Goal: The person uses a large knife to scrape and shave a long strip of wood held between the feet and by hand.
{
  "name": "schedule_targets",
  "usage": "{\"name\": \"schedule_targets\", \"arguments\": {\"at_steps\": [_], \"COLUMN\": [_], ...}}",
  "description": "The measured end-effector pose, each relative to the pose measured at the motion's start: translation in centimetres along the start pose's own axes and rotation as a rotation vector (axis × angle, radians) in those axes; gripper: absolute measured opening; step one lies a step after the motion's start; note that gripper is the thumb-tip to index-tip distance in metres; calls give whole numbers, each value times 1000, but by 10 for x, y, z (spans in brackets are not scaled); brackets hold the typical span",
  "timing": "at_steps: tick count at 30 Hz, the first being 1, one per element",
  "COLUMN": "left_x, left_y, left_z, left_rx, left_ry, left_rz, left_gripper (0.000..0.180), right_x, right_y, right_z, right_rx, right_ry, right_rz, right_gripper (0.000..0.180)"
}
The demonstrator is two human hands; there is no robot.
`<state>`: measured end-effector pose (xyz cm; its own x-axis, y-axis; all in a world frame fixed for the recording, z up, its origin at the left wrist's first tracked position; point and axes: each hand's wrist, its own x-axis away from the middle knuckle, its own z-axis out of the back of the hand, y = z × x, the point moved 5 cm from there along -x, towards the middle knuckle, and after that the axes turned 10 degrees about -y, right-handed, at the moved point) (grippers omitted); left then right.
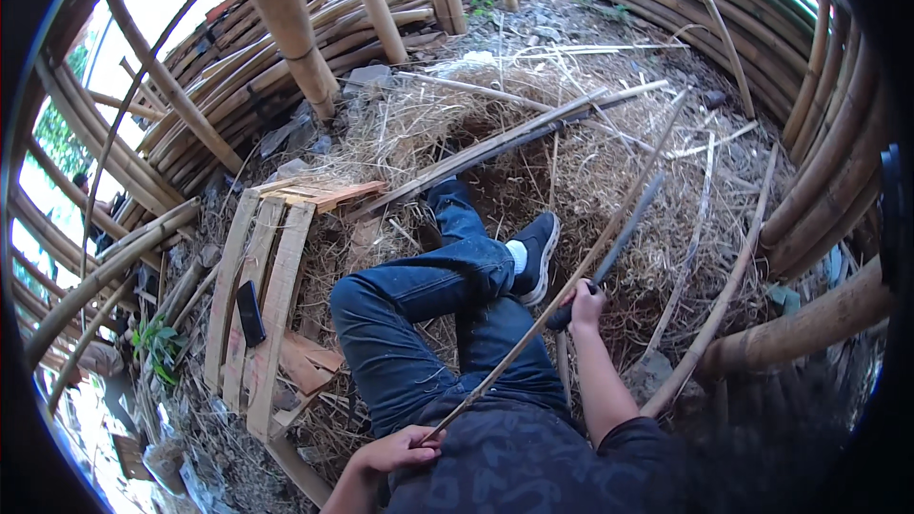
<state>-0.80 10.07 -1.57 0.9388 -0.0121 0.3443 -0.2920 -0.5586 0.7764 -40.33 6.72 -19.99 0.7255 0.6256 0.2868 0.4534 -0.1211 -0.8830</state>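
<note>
My left hand (405,450) is closed around the lower end of a long, thin bamboo strip (526,343), close to my waist. The strip slants up across my lap to the far right. My right hand (584,307) grips the dark handle of a long-bladed knife (629,227), just right of the strip. Its grey blade points up and away, almost alongside the strip; whether the two touch I cannot tell. My legs in blue jeans (409,295) are crossed, with one dark shoe (540,249) showing.
To my left stands a slatted wooden crate (284,319) with a black phone (250,313) on it. Split bamboo lengths (514,146) lie across a heap of shavings (609,181) ahead. Bamboo poles (286,29) and stacked bamboo (705,9) surround me; a thick pole (800,322) lies at right.
</note>
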Motion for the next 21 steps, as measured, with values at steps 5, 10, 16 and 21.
{"name": "schedule_targets", "arguments": {"at_steps": [5,10,16,21], "left_x": [-9,-19,-26,-27], "left_y": [6,4,3,2], "left_z": [-7,-5,-4,-3], "left_rx": [181,207,243,200], "left_ry": [-19,37,15,15], "left_rz": [-16,-48,-39,-11], "left_gripper": [35,29,31,34], "right_x": [41,64,62,73], "right_y": [-4,7,6,11], "right_z": [-26,-25,-37,-37], "right_rx": [111,284,270,266], "right_ry": [-138,-232,-296,-360], "right_rz": [24,-3,16,50], "right_gripper": [14,16,17,17]}}
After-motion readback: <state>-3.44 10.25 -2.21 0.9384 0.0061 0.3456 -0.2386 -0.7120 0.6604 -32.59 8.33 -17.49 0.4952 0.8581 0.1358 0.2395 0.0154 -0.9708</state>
